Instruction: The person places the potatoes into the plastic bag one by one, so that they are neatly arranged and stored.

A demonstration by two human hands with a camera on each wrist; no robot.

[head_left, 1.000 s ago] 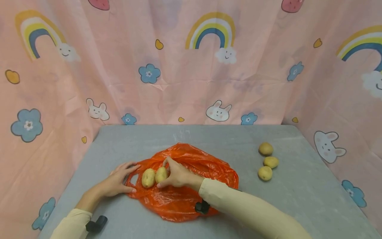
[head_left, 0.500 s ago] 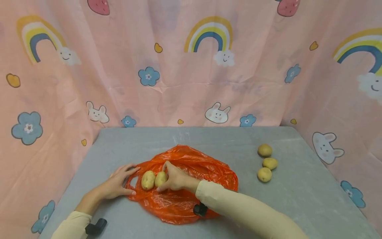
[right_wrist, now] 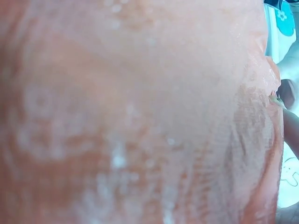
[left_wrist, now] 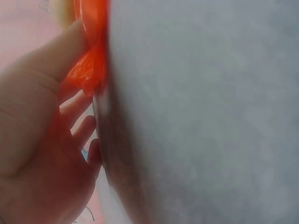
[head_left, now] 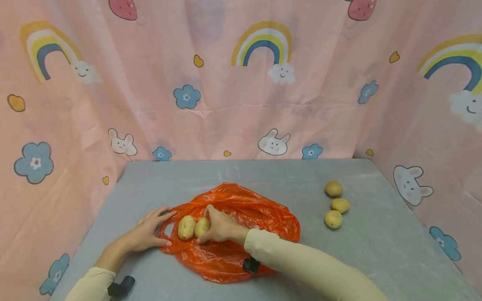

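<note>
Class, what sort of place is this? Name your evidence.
Probably a makeshift indoor workspace: a pink cartoon-print curtain hangs behind and beside a grey table bearing an orange plastic bag.

Near the middle of the worktop point(head_left: 286, 175), bag point(head_left: 226, 267). On the bag's left part, side by side, left potato point(head_left: 186, 228) and right potato point(head_left: 201, 227). At the bag's left end, touching it, left hand point(head_left: 153, 228); around right potato from its right, right hand point(head_left: 222, 225). Well apart to the right, from back to front, rear potato point(head_left: 333, 189), middle potato point(head_left: 340, 205), front potato point(head_left: 333, 219). Behind and at both sides, curtain point(head_left: 226, 129).
</note>
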